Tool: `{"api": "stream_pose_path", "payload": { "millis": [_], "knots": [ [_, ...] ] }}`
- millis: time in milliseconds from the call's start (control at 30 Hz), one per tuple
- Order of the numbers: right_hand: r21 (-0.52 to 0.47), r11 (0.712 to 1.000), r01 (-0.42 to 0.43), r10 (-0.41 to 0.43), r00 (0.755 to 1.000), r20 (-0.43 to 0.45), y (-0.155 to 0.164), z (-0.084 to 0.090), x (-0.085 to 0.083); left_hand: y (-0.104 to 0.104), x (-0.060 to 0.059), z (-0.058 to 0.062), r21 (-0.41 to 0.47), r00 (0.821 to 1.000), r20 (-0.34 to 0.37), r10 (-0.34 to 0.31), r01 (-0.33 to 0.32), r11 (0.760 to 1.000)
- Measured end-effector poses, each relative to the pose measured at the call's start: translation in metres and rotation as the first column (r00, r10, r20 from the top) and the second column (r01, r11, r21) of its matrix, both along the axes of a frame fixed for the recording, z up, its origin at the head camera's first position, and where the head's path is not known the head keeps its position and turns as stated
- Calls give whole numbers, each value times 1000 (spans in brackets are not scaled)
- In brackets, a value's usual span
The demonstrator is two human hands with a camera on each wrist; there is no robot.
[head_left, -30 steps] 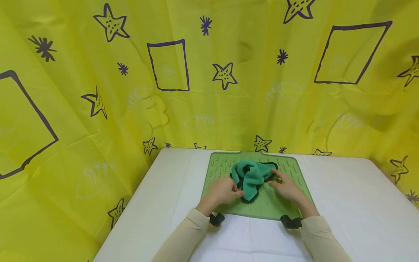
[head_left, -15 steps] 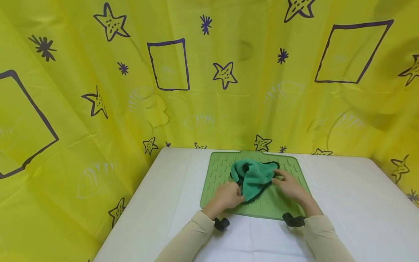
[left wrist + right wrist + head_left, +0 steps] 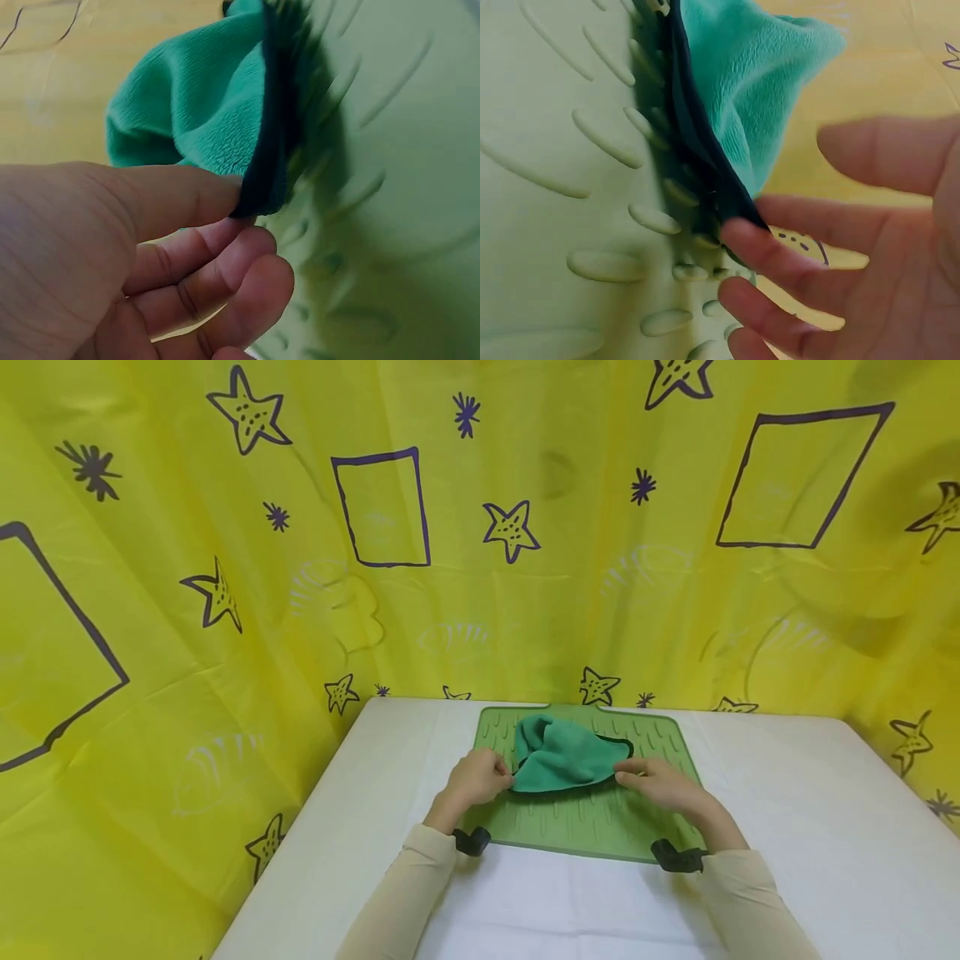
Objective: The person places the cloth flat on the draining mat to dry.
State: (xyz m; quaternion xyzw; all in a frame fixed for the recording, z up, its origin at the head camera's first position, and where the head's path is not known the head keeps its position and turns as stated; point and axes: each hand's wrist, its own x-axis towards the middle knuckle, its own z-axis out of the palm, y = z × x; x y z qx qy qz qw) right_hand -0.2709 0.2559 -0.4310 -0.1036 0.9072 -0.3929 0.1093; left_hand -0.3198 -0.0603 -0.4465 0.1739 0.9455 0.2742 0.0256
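A green cloth [image 3: 566,756] with a dark border lies bunched on the ridged green mat, its near edge stretched between the two hands. My left hand [image 3: 477,777] pinches the cloth's left corner; in the left wrist view the thumb and index finger close on the dark edging [image 3: 262,172], the other fingers loosely bent. At the cloth's right end is my right hand [image 3: 660,785]. Its thumb stands apart from the cloth in the right wrist view, while the fingertips [image 3: 742,232] reach the border from below. The cloth's far left part stays folded over.
The green mat [image 3: 585,827] rests on a white-covered table [image 3: 780,793]. A yellow curtain [image 3: 465,602] with stars and squares hangs behind and at the sides. Black wrist-worn devices [image 3: 675,857] sit under both wrists.
My left hand has taken the cloth's near corner and drawn it left and away from me, spreading the near edge. My right hand has shifted slightly toward me along the cloth's right end.
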Motion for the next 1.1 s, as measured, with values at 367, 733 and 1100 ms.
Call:
{"api": "stream_pose_path", "payload": {
  "millis": [367,733,1100],
  "knots": [
    [-25,999,31,-31,999,-15,2,-16,-5,-18,-10,4,30,997,58,-56,54,998],
    [33,999,25,-25,1000,3,22,-2,-1,-32,-15,13,115,999,33,-41,36,993],
    [6,998,-65,65,998,-13,43,16,7,-32,-12,23,214,997,71,-9,-6,977]
  ]
}}
